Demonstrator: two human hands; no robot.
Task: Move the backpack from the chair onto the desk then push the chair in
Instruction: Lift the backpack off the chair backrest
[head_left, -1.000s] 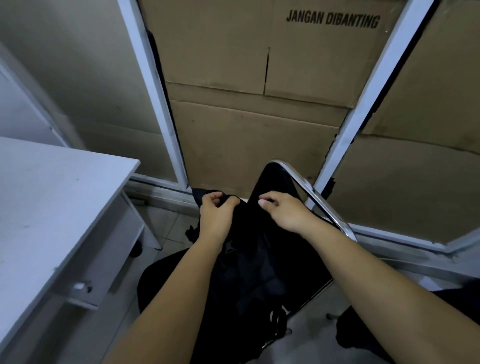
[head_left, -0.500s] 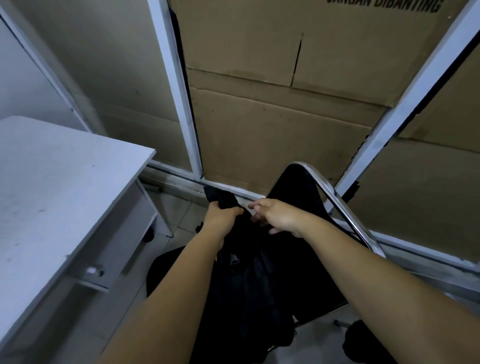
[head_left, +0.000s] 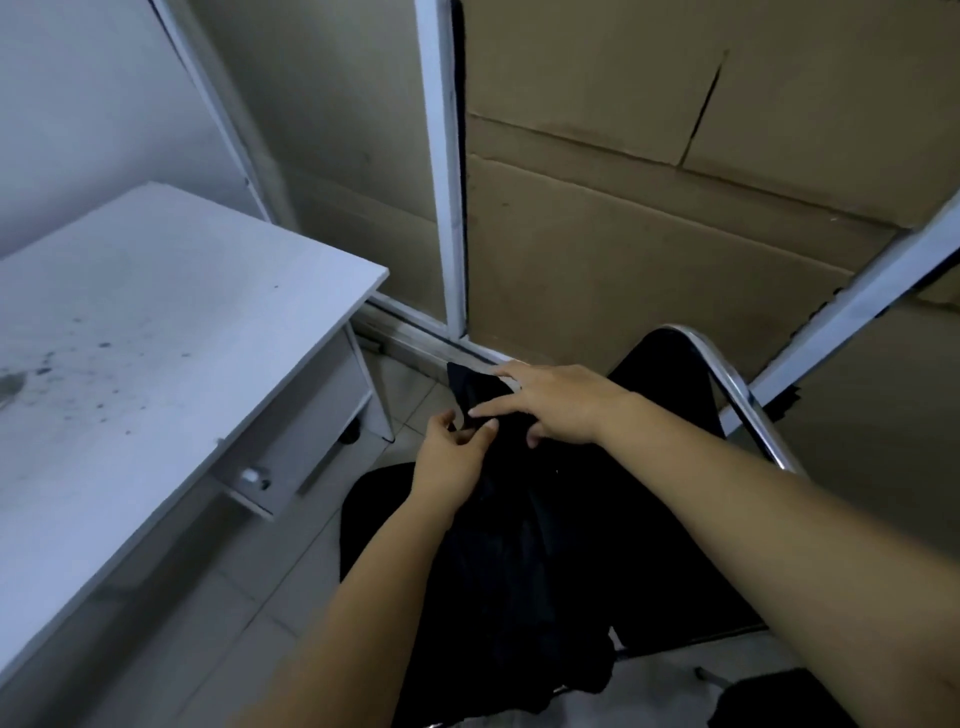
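Note:
A black backpack stands on the black chair, which has a chrome frame. My left hand pinches the fabric at the backpack's top edge between thumb and fingers. Beside it, my right hand lies over the top of the backpack with its fingers spread, and I see no clear grip. The white desk is to the left, its top bare and stained. The backpack's lower part is hidden behind my forearms.
A drawer with a metal knob hangs under the desk's near edge. Cardboard sheets in white frames close off the wall behind the chair. A narrow strip of tiled floor separates desk and chair. A dark object lies at bottom right.
My right hand has gone from a closed grip to spread fingers and slid left across the backpack's top. My left hand stays pinched there. My view has swung toward the desk.

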